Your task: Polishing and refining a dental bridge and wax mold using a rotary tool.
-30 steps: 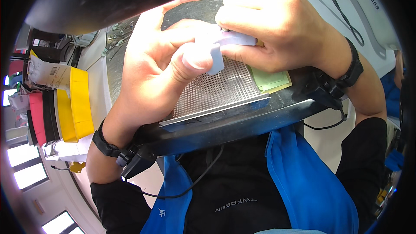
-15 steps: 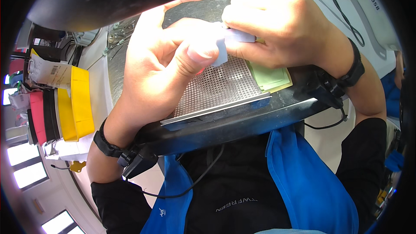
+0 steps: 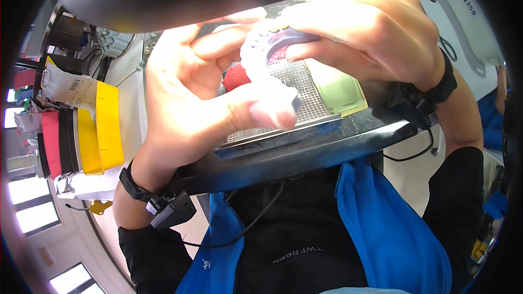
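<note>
- Bright windows line the far left of the room, and a dark-edged surface (image 3: 305, 149) runs across in front of the person, who wears a blue vest over black.
- Right hand (image 3: 370, 32) is curled, its fingers pinching a small pale lilac-white plastic piece (image 3: 272, 43) from the upper right.
- Left hand (image 3: 201, 103) comes at the same piece from the left; the forefinger and middle finger touch its upper edge, while the thumb (image 3: 261, 110) stretches out below it, so the hand is partly closed rather than spread.
- Plastic piece is held up close to the camera, between both hands, above a perforated metal tray (image 3: 305, 92).
- Something small and red (image 3: 235, 79) shows just behind the left fingers; what it is cannot be told.
- Green mat (image 3: 340, 90) lies just right of the tray on the surface.
- Black wristbands with cabled units sit on both wrists.
- Yellow, black and pink bins (image 3: 81, 130) stand well off to the left.
</note>
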A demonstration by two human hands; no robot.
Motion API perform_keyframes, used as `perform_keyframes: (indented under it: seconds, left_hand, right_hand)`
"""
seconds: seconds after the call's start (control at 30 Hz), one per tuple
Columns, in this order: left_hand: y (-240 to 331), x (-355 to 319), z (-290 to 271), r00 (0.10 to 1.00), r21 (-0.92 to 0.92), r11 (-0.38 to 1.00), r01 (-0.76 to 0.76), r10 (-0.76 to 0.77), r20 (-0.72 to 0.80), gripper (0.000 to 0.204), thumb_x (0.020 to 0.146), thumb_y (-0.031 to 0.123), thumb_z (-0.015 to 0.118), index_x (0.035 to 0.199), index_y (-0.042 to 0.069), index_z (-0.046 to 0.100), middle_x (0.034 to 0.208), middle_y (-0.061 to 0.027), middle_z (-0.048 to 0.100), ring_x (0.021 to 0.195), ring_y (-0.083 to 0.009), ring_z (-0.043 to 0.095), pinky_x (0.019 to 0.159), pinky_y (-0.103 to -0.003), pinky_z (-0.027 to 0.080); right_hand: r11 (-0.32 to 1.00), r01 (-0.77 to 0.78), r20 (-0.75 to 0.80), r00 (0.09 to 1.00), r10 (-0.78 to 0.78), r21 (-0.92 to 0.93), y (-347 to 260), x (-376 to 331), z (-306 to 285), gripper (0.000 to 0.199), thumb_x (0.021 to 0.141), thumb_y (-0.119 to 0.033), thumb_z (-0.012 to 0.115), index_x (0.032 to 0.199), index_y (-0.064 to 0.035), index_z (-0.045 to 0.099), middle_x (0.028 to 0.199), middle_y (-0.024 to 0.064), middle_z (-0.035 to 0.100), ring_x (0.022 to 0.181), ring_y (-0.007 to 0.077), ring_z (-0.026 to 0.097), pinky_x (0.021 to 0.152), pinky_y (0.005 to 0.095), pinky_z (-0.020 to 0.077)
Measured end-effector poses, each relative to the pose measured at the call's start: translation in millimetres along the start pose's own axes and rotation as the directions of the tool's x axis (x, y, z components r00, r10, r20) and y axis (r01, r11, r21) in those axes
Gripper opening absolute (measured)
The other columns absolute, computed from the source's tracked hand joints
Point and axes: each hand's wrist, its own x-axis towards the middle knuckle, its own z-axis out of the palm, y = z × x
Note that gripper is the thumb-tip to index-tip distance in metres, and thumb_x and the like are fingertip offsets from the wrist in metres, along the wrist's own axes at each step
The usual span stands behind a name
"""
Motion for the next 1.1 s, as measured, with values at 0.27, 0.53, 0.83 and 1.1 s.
perform_keyframes:
  seconds: [0.27,0.53,0.83,1.1]
  left_hand:
    - [-33.1,2.6,5.1,0.926,-0.569,0.787,-0.239,0.361,0.111,0.084,0.082,0.033,0.090,0.141,-0.010,0.050,0.140,-0.0217,0.060,0.124,-0.0280,0.062,0.109,-0.042,0.049]
    - [-28.5,4.0,11.7,0.913,-0.612,0.751,-0.249,0.393,0.110,0.085,0.085,0.033,0.087,0.145,-0.010,0.047,0.143,-0.0244,0.057,0.130,-0.0289,0.059,0.112,-0.044,0.046]
    - [-51.5,5.0,3.4,0.873,-0.670,0.712,-0.209,0.445,0.200,0.089,0.085,0.043,0.085,0.148,-0.007,0.046,0.140,-0.0223,0.060,0.127,-0.0274,0.060,0.109,-0.042,0.048]
    - [-18.3,-8.2,-1.4,0.981,-0.262,0.961,-0.091,0.131,0.141,0.095,0.082,0.059,0.083,0.146,-0.003,0.051,0.123,-0.0146,0.066,0.097,-0.0157,0.066,0.085,-0.031,0.056]
  right_hand:
    - [0.985,0.118,-0.332,0.941,-0.070,0.126,-15.8,-3.4,-2.2,0.073,0.075,0.007,0.086,0.138,-0.0010,0.049,0.082,0.0118,0.065,0.063,0.0199,0.064,0.055,0.0313,0.0549]
    - [0.953,0.098,-0.226,0.974,-0.033,0.286,-15.9,-10.8,-4.4,0.074,0.073,0.017,0.083,0.137,-0.0010,0.050,0.087,0.0174,0.065,0.074,0.0235,0.069,0.060,0.0308,0.0597]
    - [-0.204,-0.738,0.632,0.361,0.686,0.643,-41.9,21.9,-42.9,0.035,0.081,0.006,0.078,0.114,0.0037,0.066,0.099,0.0202,0.070,0.092,0.0253,0.071,0.073,0.0344,0.0629]
    - [-0.037,-0.841,0.641,0.382,0.666,0.539,-38.8,22.8,-43.3,0.031,0.084,-0.007,0.078,0.112,0.0000,0.070,0.097,0.0152,0.072,0.086,0.0249,0.071,0.071,0.0329,0.0599]
